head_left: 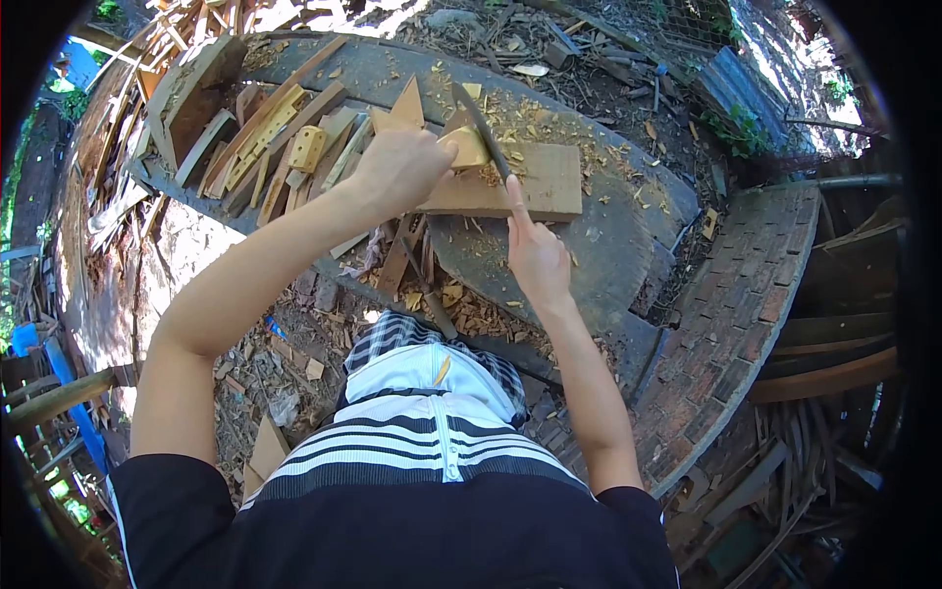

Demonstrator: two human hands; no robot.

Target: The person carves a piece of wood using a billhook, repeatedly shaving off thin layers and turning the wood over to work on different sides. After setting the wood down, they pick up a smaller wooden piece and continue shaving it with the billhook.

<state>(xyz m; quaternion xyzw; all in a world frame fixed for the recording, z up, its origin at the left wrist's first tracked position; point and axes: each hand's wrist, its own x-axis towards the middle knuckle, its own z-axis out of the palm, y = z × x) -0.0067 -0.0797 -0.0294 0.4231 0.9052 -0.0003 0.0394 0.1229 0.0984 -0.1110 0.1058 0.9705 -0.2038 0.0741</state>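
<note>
My left hand (pixel 407 169) is closed on a small pale yellow wood piece (pixel 470 148), held over a thick wooden block (pixel 546 180). A pointed brown wood offcut (pixel 409 102) stands just beyond my knuckles. My right hand (pixel 539 257) grips a long dark-bladed knife (pixel 480 122), its index finger stretched along toward the blade. The blade points away from me and lies right beside the yellow piece's right side. Curled shavings are scattered around the block.
Several wood strips and drilled yellow blocks (pixel 307 149) line the left of the dark worktable (pixel 603 250). A large wooden slab (pixel 193 103) stands at its far left end. A curved brick ledge (pixel 731 324) runs along the right. Wood scraps cover the ground below.
</note>
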